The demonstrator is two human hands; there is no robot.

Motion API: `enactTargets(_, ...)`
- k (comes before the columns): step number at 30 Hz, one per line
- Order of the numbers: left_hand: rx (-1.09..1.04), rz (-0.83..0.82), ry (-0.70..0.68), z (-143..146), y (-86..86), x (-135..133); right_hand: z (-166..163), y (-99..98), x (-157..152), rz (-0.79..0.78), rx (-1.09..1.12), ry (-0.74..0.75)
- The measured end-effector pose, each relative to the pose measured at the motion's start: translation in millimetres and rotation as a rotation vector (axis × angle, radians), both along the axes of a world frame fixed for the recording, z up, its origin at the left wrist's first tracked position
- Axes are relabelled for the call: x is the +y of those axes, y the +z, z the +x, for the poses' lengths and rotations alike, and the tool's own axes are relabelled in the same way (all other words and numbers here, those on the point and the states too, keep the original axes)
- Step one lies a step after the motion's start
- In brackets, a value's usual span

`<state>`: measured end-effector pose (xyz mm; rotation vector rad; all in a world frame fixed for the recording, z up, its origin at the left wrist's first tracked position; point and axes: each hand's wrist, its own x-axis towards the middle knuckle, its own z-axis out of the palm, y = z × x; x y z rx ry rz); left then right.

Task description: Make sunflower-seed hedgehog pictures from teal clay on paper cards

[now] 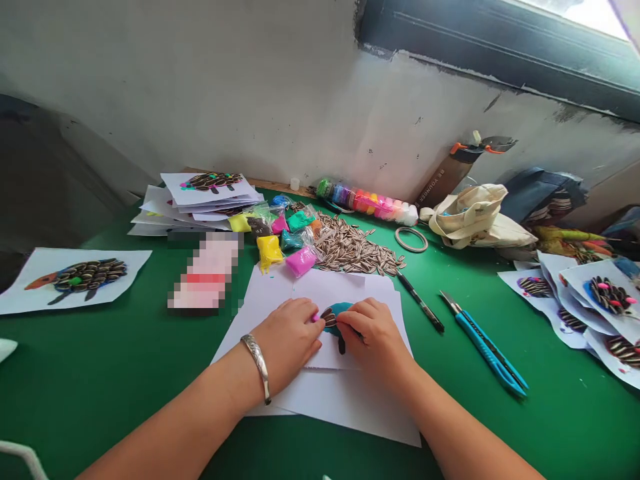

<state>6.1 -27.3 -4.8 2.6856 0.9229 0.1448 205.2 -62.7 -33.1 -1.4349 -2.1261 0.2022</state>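
Observation:
In the head view, a small picture on white paper (320, 360) lies between my hands. It has a blue clay patch (341, 308), a few striped sunflower seeds (329, 318) pressed on it, and a dark stubby leg (342, 345) below. My left hand (287, 343), with a silver bangle on its wrist, rests on the paper with fingers stretched and lowered beside a bit of pink clay (315, 318). My right hand (374, 333) has thumb and forefinger pinched at a seed on the blue patch; its fingers partly cover the clay.
Behind the paper are bagged coloured clay (270, 252) and a heap of sunflower seeds (353, 243). At right lie a pen (420, 303), a blue utility knife (483, 347) and a tape roll (411, 240). Finished seed pictures (90, 277) sit left; others (575, 300) sit right.

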Motion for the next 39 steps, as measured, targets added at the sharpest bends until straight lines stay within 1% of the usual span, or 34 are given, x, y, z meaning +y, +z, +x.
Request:
enactTargets(4,-0.011,0.001,0.004,0.2,0.2,-0.9,0.3,-1.9,0.7,0.008,0.003,-0.004)
enactTargets(9,-0.005,-0.101,-0.008,-2.4,10.8,0.7,3.1,-0.9,1.0,-0.006,0.012,-0.016)
enactTargets(11,0.005,-0.116,-0.012,-2.1,13.7,1.3,3.6,-0.2,1.1,-0.008,0.013,-0.02)
enactTargets(18,0.038,-0.066,0.004,2.0,11.2,0.3,1.4,0.4,0.3,-0.008,-0.001,-0.001)
enactTargets(25,0.017,-0.144,0.012,-2.5,14.0,2.3,2.7,1.6,0.1,-0.016,-0.005,-0.013)
enactTargets(34,0.065,-0.037,0.017,2.1,8.7,0.8,1.5,0.6,0.4,0.005,-0.001,0.002)
enactTargets(39,0.048,-0.072,0.008,-0.1,13.3,1.3,3.6,-1.2,0.6,0.024,-0.005,0.002)
